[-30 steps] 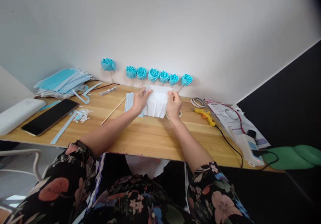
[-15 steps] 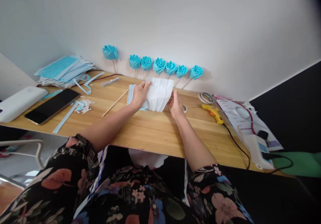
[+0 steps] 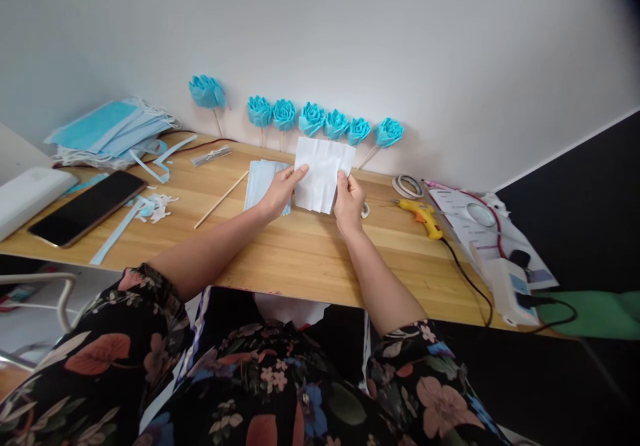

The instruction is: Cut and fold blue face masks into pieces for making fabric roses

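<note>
Between my two hands I hold up a white pleated sheet of mask fabric (image 3: 323, 173). My left hand (image 3: 281, 191) pinches its left edge, thumb on the near face. The right edge is gripped by my right hand (image 3: 349, 201), with its thumb in front and the fingers behind. Partly under my left hand lies a stack of pale blue mask fabric (image 3: 260, 183) on the wooden table (image 3: 300, 259). A thin wooden stick (image 3: 220, 199) rests to the left of that stack. Behind the sheet, several blue fabric roses (image 3: 312, 119) on sticks lean against the wall.
At the left are a pile of blue face masks (image 3: 107, 129), a dark phone (image 3: 87, 207), a white power bank (image 3: 37, 196) and fabric scraps (image 3: 155, 207). To the right lie tape rolls (image 3: 407, 186), a yellow glue gun (image 3: 423, 217) with its cord, and a white power strip (image 3: 513, 289).
The white sheet now faces me more squarely and sits slightly higher in the view. My right hand has turned so its thumb shows on the front. The whole view has shifted a little.
</note>
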`<state>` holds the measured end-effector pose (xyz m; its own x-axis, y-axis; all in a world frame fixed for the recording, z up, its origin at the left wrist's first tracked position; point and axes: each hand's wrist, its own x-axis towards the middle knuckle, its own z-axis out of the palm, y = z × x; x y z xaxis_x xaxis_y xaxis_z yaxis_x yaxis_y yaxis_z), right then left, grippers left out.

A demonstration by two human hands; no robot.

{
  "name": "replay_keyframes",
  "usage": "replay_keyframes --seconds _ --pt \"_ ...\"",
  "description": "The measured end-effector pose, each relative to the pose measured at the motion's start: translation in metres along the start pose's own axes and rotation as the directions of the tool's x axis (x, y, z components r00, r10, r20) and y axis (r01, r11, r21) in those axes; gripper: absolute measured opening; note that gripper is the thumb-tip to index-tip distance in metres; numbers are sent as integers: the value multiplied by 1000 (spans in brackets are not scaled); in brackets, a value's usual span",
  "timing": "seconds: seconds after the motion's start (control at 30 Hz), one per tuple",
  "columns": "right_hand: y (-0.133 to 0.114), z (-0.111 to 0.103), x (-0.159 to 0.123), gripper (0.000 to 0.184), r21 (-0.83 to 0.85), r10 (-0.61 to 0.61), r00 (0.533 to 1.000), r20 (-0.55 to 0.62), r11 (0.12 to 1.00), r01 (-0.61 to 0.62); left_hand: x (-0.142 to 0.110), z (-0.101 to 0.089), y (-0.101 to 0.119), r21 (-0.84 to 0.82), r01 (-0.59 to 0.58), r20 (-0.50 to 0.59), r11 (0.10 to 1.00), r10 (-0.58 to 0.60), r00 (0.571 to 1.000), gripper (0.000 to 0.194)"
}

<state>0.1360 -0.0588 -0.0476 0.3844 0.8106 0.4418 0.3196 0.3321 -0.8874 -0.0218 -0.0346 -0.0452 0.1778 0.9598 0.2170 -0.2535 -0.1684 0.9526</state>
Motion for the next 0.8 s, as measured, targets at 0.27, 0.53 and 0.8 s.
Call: replay_keyframes --seconds 0.27,0.53,0.8 --pt "-12 -2 -2 58 -114 -93 996 -15 989 90 1 1 -4 170 -71 -181 983 102 978 36" --pt "-2 -2 3 58 -58 -56 997 -57 997 52 3 3 2 129 -65 -176 990 87 981 28" --pt "7 0 6 61 235 164 979 121 953 -189 5 -2 2 151 -77 -217 986 108 970 27"
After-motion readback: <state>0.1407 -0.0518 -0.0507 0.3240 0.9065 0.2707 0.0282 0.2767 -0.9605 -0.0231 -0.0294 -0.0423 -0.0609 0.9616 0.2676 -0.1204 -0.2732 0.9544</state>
